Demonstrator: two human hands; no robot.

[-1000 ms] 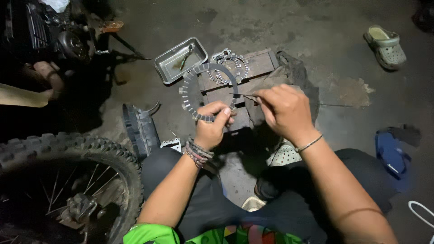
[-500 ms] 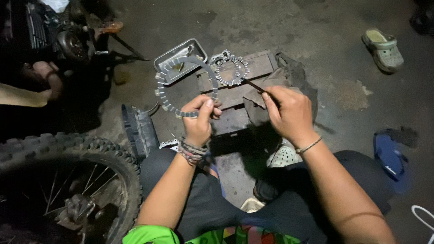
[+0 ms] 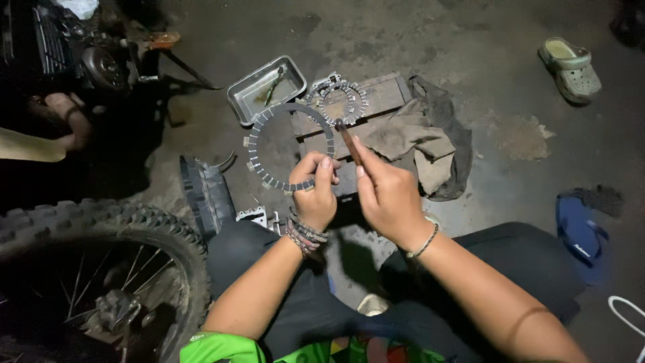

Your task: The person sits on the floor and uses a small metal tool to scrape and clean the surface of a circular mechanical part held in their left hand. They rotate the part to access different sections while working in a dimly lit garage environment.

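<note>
While raised, hands (image 3: 349, 191) on friction ring (image 3: 289, 146)

Dim scene, lit by one soft pool of light centred on the wooden block (image 3: 349, 114). It brightens the concrete floor (image 3: 416, 40) beyond the block and falls to near-black left of it. Glare glints off the metal tray (image 3: 238, 91) beside the block; focus is slightly soft throughout.

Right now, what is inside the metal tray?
The metal tray on the floor holds a thin, dull puddle of liquid and one slim tool lying slantwise. Anything under the liquid cannot be seen. Nobody's hand touches it.
</note>
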